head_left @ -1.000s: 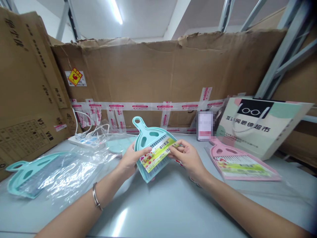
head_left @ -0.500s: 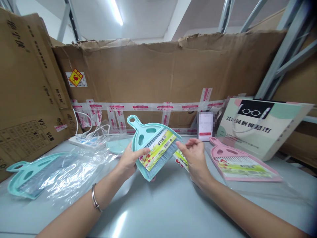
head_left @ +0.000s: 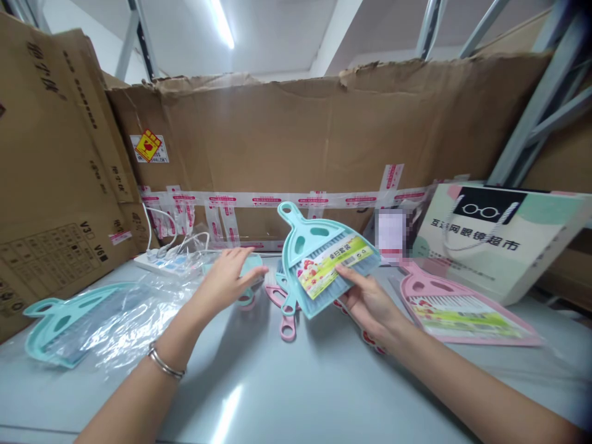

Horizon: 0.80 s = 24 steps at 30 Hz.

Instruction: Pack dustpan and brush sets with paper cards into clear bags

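Observation:
My right hand (head_left: 370, 302) grips a mint-green dustpan (head_left: 319, 231) by its lower right edge, thumb on the front. A brush (head_left: 358, 266) with grey-blue bristles lies in the pan, under a yellow-green label card (head_left: 326, 268). The pan is tilted, its looped handle pointing up and left. My left hand (head_left: 226, 277) is open, fingers stretched toward a mint-green piece (head_left: 253, 264) on the table; whether it touches it I cannot tell. Between my hands, partly behind the held dustpan, lie a pink looped handle (head_left: 287, 330) and a mint-green one. Red-patterned card edges (head_left: 372, 342) show beneath my right hand.
A mint-green dustpan set (head_left: 60, 320) lies at left beside crumpled clear plastic (head_left: 134, 333). At right are a pink dustpan set (head_left: 467, 314), a phone (head_left: 391, 234) and a paper bag (head_left: 490, 246). A power strip (head_left: 161, 264) and cardboard boxes (head_left: 296, 135) stand behind.
My left hand has let go of the dustpan and moved left. My right hand now holds the dustpan, which has shifted right. The pink and mint handles behind it have come into view.

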Each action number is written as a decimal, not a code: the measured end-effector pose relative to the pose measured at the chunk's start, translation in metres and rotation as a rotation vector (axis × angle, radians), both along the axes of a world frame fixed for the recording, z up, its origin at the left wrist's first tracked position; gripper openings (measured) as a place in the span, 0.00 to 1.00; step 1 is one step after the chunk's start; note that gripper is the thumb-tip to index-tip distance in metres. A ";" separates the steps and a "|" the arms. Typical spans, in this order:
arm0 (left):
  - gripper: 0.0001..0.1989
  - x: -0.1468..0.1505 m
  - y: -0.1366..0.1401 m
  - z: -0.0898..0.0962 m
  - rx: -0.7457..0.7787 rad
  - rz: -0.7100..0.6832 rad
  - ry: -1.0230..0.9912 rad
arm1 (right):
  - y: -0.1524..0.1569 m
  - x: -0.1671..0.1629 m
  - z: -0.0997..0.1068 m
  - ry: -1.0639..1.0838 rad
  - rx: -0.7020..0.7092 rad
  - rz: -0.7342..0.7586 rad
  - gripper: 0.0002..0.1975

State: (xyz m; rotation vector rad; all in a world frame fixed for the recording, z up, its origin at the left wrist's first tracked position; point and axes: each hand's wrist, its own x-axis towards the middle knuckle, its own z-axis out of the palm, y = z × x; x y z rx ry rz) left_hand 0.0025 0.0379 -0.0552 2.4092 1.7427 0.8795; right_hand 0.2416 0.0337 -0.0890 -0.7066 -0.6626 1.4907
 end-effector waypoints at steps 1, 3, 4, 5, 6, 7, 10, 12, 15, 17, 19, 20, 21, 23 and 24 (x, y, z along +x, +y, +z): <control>0.24 -0.005 0.001 0.000 -0.020 0.038 0.155 | 0.002 0.003 0.003 0.021 0.006 -0.023 0.17; 0.23 -0.009 0.001 -0.001 -0.116 0.066 0.380 | 0.006 0.009 0.007 0.060 0.023 -0.057 0.18; 0.20 -0.009 0.001 -0.002 -0.159 0.054 0.443 | 0.007 0.011 0.008 0.071 0.027 -0.060 0.18; 0.18 -0.008 0.000 -0.002 -0.190 0.032 0.475 | 0.008 0.012 0.009 0.077 0.031 -0.057 0.18; 0.16 -0.007 -0.001 -0.002 -0.204 0.014 0.487 | 0.008 0.013 0.010 0.079 0.034 -0.050 0.18; 0.15 -0.007 -0.002 -0.001 -0.198 0.013 0.488 | 0.008 0.013 0.010 0.077 0.034 -0.041 0.18; 0.19 -0.010 -0.001 0.001 -0.161 0.092 0.495 | 0.007 0.013 0.009 0.065 0.021 -0.012 0.19; 0.23 -0.017 0.000 0.002 -0.225 0.119 0.487 | 0.006 0.012 0.009 0.050 -0.002 -0.005 0.19; 0.31 -0.031 -0.002 0.008 -0.357 0.073 0.391 | 0.005 0.010 0.009 0.013 -0.035 0.005 0.19; 0.34 -0.039 -0.004 0.012 -0.376 0.050 0.334 | 0.004 0.010 0.008 -0.011 -0.048 0.024 0.17; 0.35 -0.044 -0.006 0.015 -0.380 0.038 0.330 | 0.005 0.009 0.006 -0.028 -0.054 0.049 0.16; 0.32 -0.045 -0.007 0.016 -0.380 0.041 0.343 | 0.005 0.009 0.005 -0.036 -0.056 0.058 0.16; 0.28 -0.046 -0.006 0.016 -0.376 0.048 0.360 | 0.005 0.009 0.004 -0.042 -0.059 0.067 0.15; 0.19 -0.045 -0.005 0.016 -0.355 0.083 0.397 | 0.005 0.009 0.003 -0.049 -0.066 0.078 0.14; 0.15 -0.045 -0.004 0.016 -0.339 0.106 0.420 | 0.005 0.009 0.003 -0.049 -0.072 0.081 0.13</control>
